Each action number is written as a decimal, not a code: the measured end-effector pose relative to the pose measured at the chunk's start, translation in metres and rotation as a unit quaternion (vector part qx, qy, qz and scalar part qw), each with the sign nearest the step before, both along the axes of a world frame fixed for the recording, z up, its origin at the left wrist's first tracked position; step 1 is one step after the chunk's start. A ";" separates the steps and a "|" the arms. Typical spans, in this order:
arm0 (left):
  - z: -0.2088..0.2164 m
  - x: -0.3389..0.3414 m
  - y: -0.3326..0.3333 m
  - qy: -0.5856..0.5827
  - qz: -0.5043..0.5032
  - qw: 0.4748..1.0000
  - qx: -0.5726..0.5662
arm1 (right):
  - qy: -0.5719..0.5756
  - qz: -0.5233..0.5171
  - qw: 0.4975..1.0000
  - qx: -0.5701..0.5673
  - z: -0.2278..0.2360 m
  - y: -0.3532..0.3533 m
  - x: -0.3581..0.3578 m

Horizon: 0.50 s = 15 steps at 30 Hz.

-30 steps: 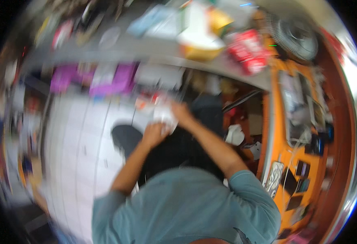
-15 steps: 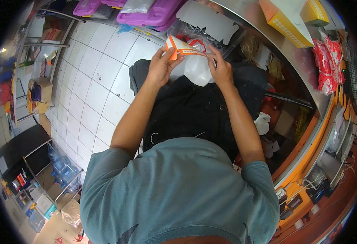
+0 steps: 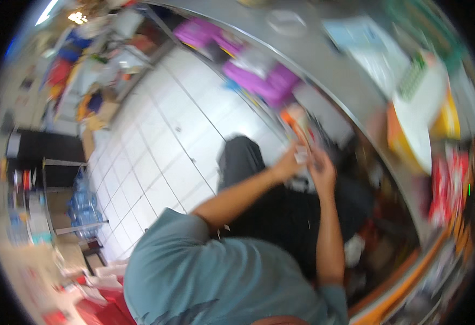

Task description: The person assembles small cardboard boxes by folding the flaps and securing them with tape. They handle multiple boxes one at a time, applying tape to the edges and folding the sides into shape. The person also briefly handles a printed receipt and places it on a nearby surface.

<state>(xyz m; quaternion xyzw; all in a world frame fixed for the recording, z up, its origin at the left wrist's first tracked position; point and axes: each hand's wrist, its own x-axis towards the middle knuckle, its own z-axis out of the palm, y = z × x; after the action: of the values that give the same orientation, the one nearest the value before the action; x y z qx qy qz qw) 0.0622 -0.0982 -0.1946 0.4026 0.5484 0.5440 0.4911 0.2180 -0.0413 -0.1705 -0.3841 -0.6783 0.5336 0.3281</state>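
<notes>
Both my hands meet in front of me over my dark trousers. My left hand (image 3: 287,165) and my right hand (image 3: 322,169) are closed together on a white and orange plastic bag (image 3: 301,135) that sticks up between them toward the counter edge. The picture is blurred by motion, so the bag's shape is unclear. My forearms reach up from a grey-blue shirt at the bottom of the view.
A grey metal counter (image 3: 351,86) curves across the top right with a white and yellow box (image 3: 419,116) and red packets (image 3: 446,184) on it. Purple packs (image 3: 264,81) hang under its edge. White floor tiles (image 3: 161,157) lie to the left, with shelves and boxes beyond.
The view has swung and tilted to the right. My hands have stayed together on the bag, and the picture has grown blurrier.
</notes>
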 end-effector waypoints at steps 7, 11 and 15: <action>0.015 -0.013 0.002 -0.177 0.115 0.973 -0.096 | -0.026 0.103 0.973 0.203 0.034 -0.009 -0.019; 0.006 -0.016 0.003 -0.332 0.149 0.930 -0.056 | -0.060 -0.017 0.977 0.203 0.039 -0.014 -0.033; 0.034 -0.004 0.012 -0.381 0.176 0.907 -0.023 | -0.018 -0.083 0.986 0.147 0.018 -0.007 -0.024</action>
<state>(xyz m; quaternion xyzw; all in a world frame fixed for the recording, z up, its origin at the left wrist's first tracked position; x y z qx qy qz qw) 0.0585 -0.0866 -0.1603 0.0501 0.3937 0.7206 0.5685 0.1941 -0.0487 -0.1520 -0.3963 -0.7212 0.3920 0.4113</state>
